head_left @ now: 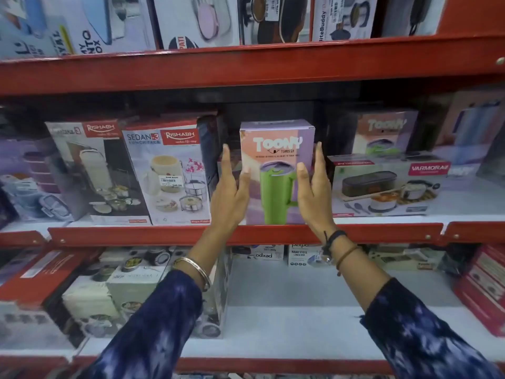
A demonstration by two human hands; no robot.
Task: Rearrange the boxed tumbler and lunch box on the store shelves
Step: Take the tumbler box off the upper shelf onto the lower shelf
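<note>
The boxed tumbler (277, 149), a purple and pink "Toony" carton picturing a green mug, stands upright at the front of the middle shelf (114, 235). My left hand (231, 192) lies flat against its left side with the thumb on the front face. My right hand (314, 187) presses the right side the same way, so the box is held between both hands. A wide "Varmora" lunch box carton (388, 184) lies just right of the tumbler box, close to my right hand. A second Toony box (382, 132) stands on top of it, further back.
Two tall "Rishabh Sedan-3" lunch pack boxes (166, 173) stand just left of my left hand. The red shelf above (246, 64) carries more cartons. The lower shelf (287, 310) has boxes at left, back and far right, with white board showing in the middle.
</note>
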